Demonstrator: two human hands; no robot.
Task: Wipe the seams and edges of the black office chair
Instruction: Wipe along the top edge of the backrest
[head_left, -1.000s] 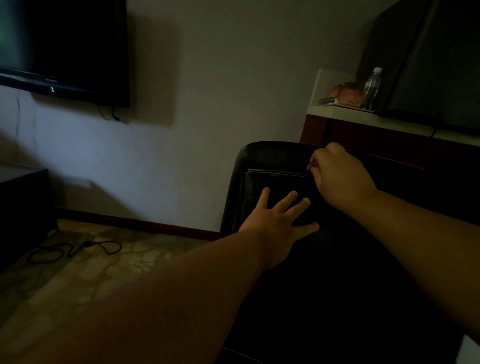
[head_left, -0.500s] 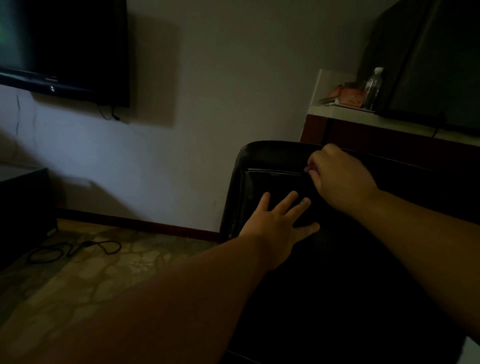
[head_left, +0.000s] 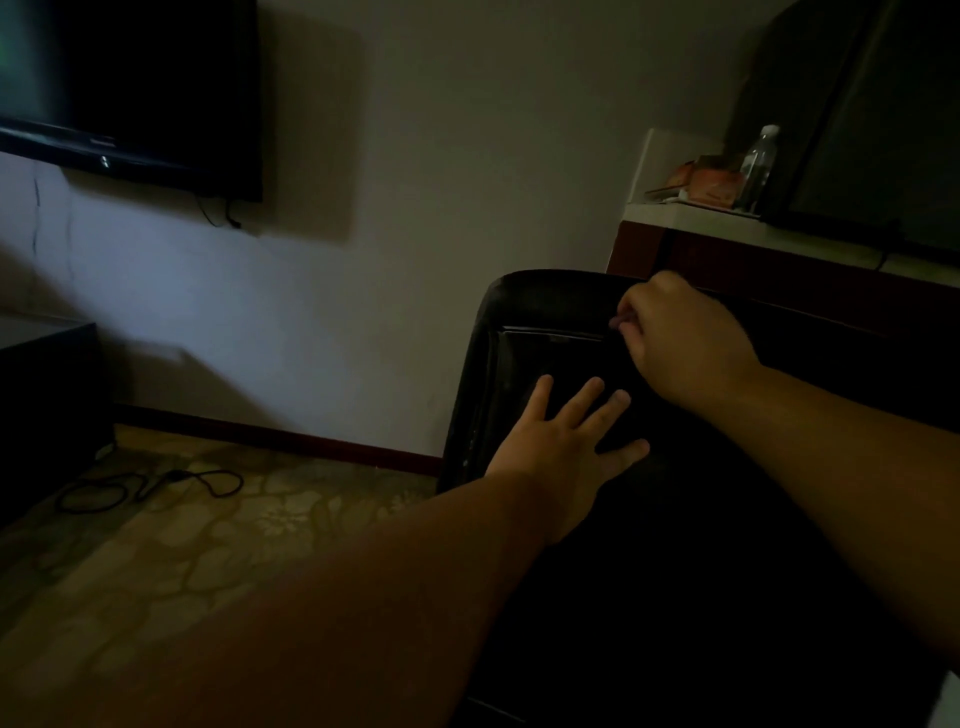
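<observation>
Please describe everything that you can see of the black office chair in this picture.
The black office chair stands at the right, near the wall, beside a dark red cabinet. Only its padded back shows; it looks like glossy leather, with a rounded top edge and a raised seam framing an inner panel. The lower part is lost in darkness. The left hand lies flat on the panel, fingers spread. The right hand, fingers curled, is at the top seam; whether it holds a cloth cannot be seen.

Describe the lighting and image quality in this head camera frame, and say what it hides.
Head view: dim throughout, brightest on the wall and carpet; the black chair melts into shadow lower right, only its top seam catching light; the left hand lies flat and readable; the right hand is curled, anything it holds is lost in darkness; wide-angle bending tilts the television.
</observation>
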